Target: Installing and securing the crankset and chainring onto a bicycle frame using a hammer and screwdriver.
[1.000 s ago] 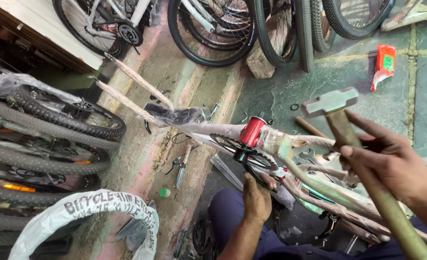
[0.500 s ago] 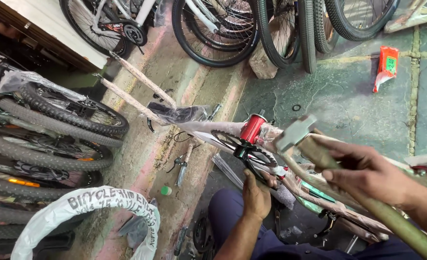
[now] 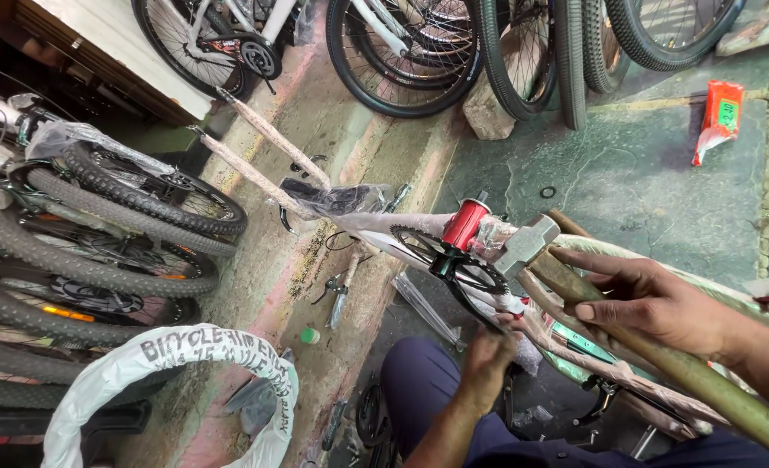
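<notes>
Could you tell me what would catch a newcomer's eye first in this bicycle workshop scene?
At the centre, the right hand grips a long-handled hammer whose grey head sits against a red cylindrical part on a wrapped bicycle frame, beside a black chainring. The left hand steadies the frame from below. Knobby tyres are stacked on the left, and an orange packet lies on the floor at upper right.

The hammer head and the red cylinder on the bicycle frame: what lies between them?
In the head view, only crinkled clear plastic wrap around the frame lies between the hammer head and the red cylinder. The right hand holds the hammer's handle.
</notes>
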